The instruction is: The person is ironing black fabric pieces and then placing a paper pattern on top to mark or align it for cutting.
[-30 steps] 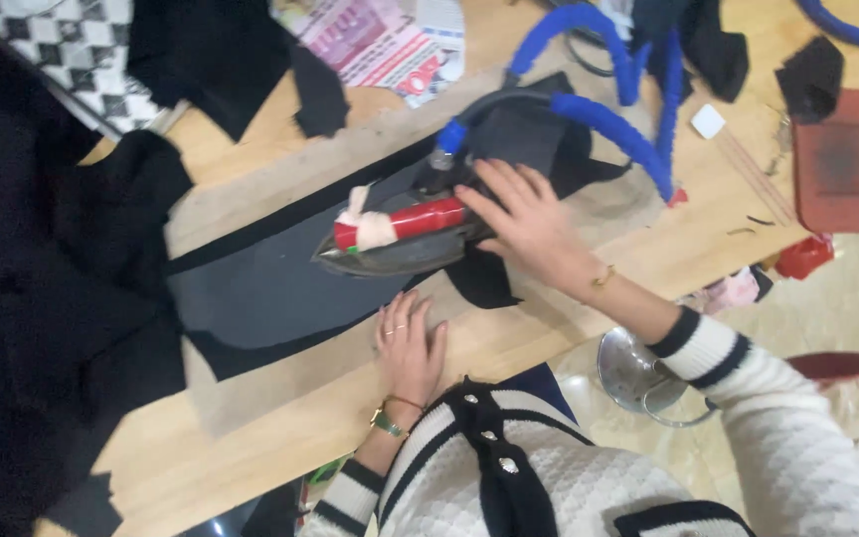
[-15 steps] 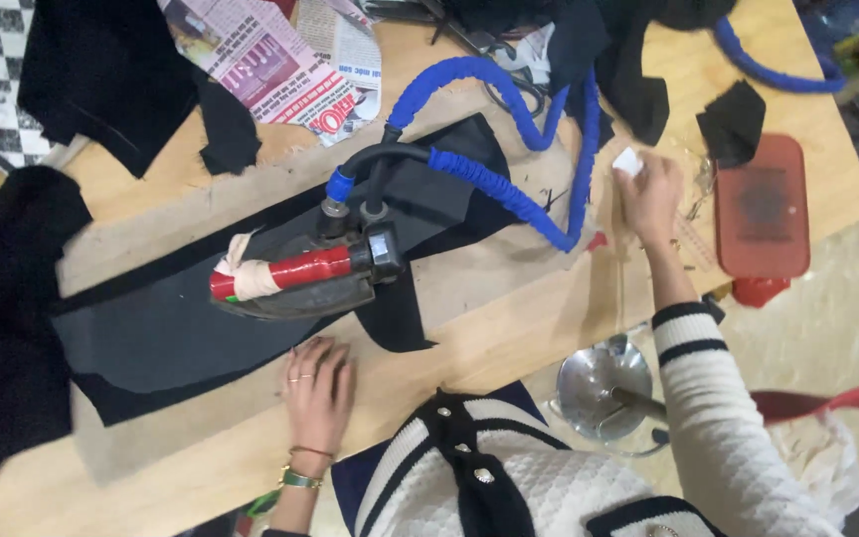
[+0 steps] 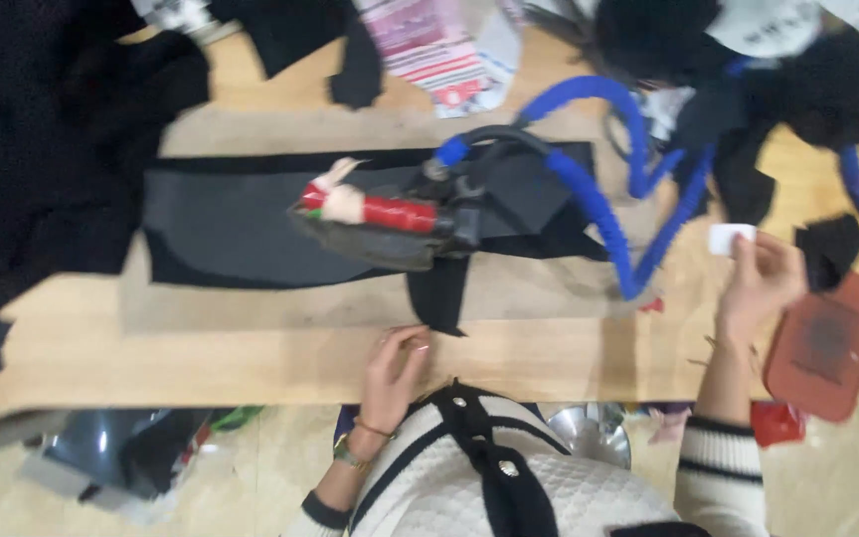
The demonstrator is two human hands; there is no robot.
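Two hands busy: right hand (image 3: 760, 283) pinched a small white chalk block (image 3: 730, 238) off to the side, left hand (image 3: 395, 370) lay flat and empty on the tabletop (image 3: 251, 348), iron (image 3: 390, 221) parked on dark fabric (image 3: 221, 224).

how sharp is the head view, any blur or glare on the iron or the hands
Head view: soft motion blur throughout; the iron with its red-wrapped handle is smeared at the edges, the right hand holding a small white piece is blurred, the left hand slightly clearer; lighting even, no strong glare.
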